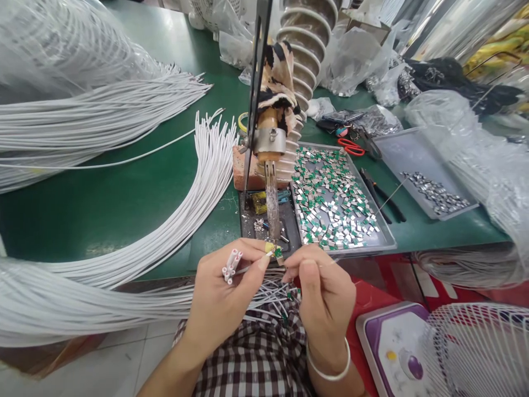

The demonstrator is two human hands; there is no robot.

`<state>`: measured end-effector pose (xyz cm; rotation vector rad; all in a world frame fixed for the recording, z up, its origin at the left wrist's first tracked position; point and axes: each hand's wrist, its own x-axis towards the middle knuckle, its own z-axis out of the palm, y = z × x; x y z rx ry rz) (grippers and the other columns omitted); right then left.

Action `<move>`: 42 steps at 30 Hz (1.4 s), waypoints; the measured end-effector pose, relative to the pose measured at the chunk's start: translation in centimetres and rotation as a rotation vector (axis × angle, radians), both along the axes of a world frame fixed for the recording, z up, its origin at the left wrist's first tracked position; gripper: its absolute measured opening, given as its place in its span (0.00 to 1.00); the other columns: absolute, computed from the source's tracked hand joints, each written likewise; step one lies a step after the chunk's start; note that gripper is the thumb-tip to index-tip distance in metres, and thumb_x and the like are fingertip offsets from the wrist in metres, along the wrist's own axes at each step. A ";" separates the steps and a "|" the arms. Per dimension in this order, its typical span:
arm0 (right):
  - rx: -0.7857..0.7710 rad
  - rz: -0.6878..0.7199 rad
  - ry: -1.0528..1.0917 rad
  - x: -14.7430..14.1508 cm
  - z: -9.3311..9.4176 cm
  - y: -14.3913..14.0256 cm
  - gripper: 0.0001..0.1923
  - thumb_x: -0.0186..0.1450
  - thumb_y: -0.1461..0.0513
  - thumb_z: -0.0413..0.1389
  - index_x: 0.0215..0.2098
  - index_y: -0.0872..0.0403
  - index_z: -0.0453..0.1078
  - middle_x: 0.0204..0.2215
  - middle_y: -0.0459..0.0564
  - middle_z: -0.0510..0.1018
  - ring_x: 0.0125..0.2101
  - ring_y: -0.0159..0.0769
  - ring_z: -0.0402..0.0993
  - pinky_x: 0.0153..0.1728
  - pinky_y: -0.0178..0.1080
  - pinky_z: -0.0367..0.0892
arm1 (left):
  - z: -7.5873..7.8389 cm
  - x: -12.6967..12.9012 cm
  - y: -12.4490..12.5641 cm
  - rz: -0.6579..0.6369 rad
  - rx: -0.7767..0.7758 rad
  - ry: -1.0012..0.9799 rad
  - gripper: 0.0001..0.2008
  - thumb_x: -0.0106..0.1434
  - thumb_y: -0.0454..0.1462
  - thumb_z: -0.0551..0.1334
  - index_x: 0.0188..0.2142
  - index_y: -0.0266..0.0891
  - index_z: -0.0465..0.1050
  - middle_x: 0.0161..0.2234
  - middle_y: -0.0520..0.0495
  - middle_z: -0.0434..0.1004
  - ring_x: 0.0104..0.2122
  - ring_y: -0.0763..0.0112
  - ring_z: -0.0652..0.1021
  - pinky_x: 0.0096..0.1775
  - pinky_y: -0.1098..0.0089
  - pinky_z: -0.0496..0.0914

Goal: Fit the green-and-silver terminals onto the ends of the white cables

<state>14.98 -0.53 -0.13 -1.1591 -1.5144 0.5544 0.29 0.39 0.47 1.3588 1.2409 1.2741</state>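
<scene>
My left hand (225,289) is closed on several white cables (232,266), their cut ends poking out between the fingers. Its thumb and index finger pinch one white wire end (270,253) against a small green circuit board with a metal plug (278,252). On the other side, the fingertips of my right hand (324,281) are pinched together at that plug. Directly above the joint is the tip of a clamped soldering iron (271,201), pointing down; whether it touches the board I cannot tell. More cables with green boards (285,298) hang below my hands.
A tray (390,242) of loose green boards stands right of the iron, with pliers (382,196) and red-handled scissors (351,146) beyond. Another tray (463,165) holds small metal parts. White cable bundles (177,231) spread left. A brick (243,168) and ribbed hose (308,49) stand behind; a fan (479,347) is at lower right.
</scene>
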 end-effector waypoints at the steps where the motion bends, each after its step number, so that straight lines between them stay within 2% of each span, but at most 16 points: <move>1: -0.051 -0.004 -0.022 0.0 0.0 0.1 0.11 0.72 0.65 0.52 0.34 0.51 0.73 0.24 0.43 0.76 0.26 0.30 0.74 0.29 0.35 0.70 | -0.1 0.0 0.1 -0.020 0.019 0.029 0.08 0.64 0.32 0.64 0.28 0.41 0.78 0.34 0.48 0.82 0.35 0.69 0.81 0.35 0.74 0.73; 3: -0.076 -0.042 -0.085 -0.1 0.1 0.3 0.10 0.70 0.66 0.54 0.32 0.52 0.73 0.24 0.43 0.77 0.24 0.30 0.73 0.28 0.34 0.69 | -0.2 -0.2 0.3 -0.071 0.044 0.093 0.06 0.63 0.32 0.65 0.30 0.42 0.80 0.36 0.47 0.80 0.36 0.69 0.80 0.33 0.75 0.71; 5: -0.002 -0.086 -0.150 -0.2 -0.1 0.4 0.08 0.69 0.67 0.56 0.32 0.52 0.74 0.25 0.44 0.80 0.26 0.31 0.75 0.29 0.35 0.71 | -0.2 -0.4 0.5 -0.136 0.018 0.116 0.05 0.64 0.33 0.65 0.31 0.41 0.79 0.35 0.47 0.79 0.33 0.70 0.78 0.30 0.75 0.69; 7: 0.099 -0.092 -0.200 -0.2 -0.3 0.3 0.07 0.68 0.69 0.56 0.36 0.52 0.75 0.28 0.46 0.81 0.29 0.33 0.78 0.32 0.36 0.74 | -0.2 -0.6 0.6 -0.216 -0.051 0.073 0.08 0.66 0.34 0.63 0.29 0.40 0.77 0.32 0.48 0.79 0.30 0.71 0.77 0.30 0.74 0.69; 9: 0.136 -0.061 -0.201 -0.3 -0.7 0.1 0.10 0.68 0.69 0.55 0.41 0.52 0.76 0.32 0.49 0.83 0.32 0.35 0.80 0.35 0.37 0.77 | -0.1 -0.7 0.7 -0.255 -0.110 -0.017 0.10 0.66 0.34 0.62 0.27 0.39 0.75 0.29 0.49 0.79 0.29 0.71 0.77 0.33 0.73 0.71; 13: 0.068 -0.090 -0.074 -0.3 -1.4 -0.2 0.15 0.71 0.70 0.50 0.44 0.50 0.76 0.39 0.48 0.85 0.37 0.35 0.84 0.38 0.37 0.80 | 0.0 -0.8 1.0 -0.197 -0.128 -0.158 0.09 0.63 0.31 0.65 0.26 0.39 0.74 0.30 0.51 0.80 0.31 0.72 0.78 0.34 0.75 0.71; 16: 0.130 -0.122 0.024 -0.4 -1.5 0.1 0.14 0.71 0.70 0.53 0.46 0.48 0.75 0.37 0.45 0.86 0.37 0.33 0.85 0.39 0.36 0.82 | 0.0 -0.6 1.2 -0.184 -0.111 -0.197 0.09 0.62 0.30 0.65 0.25 0.40 0.74 0.27 0.52 0.77 0.29 0.74 0.76 0.31 0.76 0.69; 20: 0.313 -0.149 -0.081 -0.8 -0.9 0.7 0.13 0.68 0.70 0.57 0.46 0.48 0.78 0.37 0.47 0.86 0.39 0.37 0.85 0.40 0.40 0.83 | 0.1 -0.5 1.4 -0.168 -0.091 -0.234 0.11 0.62 0.30 0.65 0.24 0.40 0.72 0.25 0.53 0.74 0.27 0.74 0.74 0.29 0.75 0.68; 26: 0.361 -0.218 -0.140 -1.3 -0.5 1.0 0.16 0.67 0.71 0.59 0.48 0.46 0.78 0.38 0.47 0.86 0.38 0.36 0.84 0.40 0.39 0.83 | 0.1 -0.3 1.7 -0.157 -0.088 -0.317 0.11 0.62 0.28 0.65 0.25 0.41 0.73 0.27 0.54 0.74 0.28 0.75 0.74 0.31 0.76 0.68; 32: 0.352 -0.186 -0.130 -1.2 -0.4 0.6 0.16 0.67 0.71 0.59 0.48 0.48 0.78 0.39 0.48 0.85 0.40 0.35 0.84 0.42 0.39 0.83 | -0.4 -0.4 1.2 -0.155 -0.100 -0.380 0.10 0.63 0.29 0.66 0.27 0.42 0.74 0.28 0.55 0.75 0.29 0.76 0.74 0.33 0.76 0.68; 39: 0.295 -0.101 -0.069 -0.7 -0.8 0.2 0.15 0.67 0.71 0.58 0.47 0.49 0.77 0.39 0.49 0.85 0.40 0.36 0.83 0.41 0.40 0.81 | -0.7 -0.3 0.7 -0.169 -0.128 -0.313 0.11 0.64 0.29 0.65 0.27 0.42 0.73 0.28 0.56 0.74 0.30 0.77 0.74 0.34 0.78 0.68; 42: 0.246 -0.054 0.017 -0.7 -1.4 0.0 0.18 0.68 0.73 0.54 0.50 0.49 0.76 0.37 0.48 0.84 0.38 0.34 0.81 0.41 0.39 0.79 | -0.7 -0.1 0.6 -0.156 -0.115 -0.273 0.11 0.63 0.28 0.65 0.26 0.41 0.72 0.28 0.56 0.74 0.29 0.78 0.74 0.32 0.79 0.67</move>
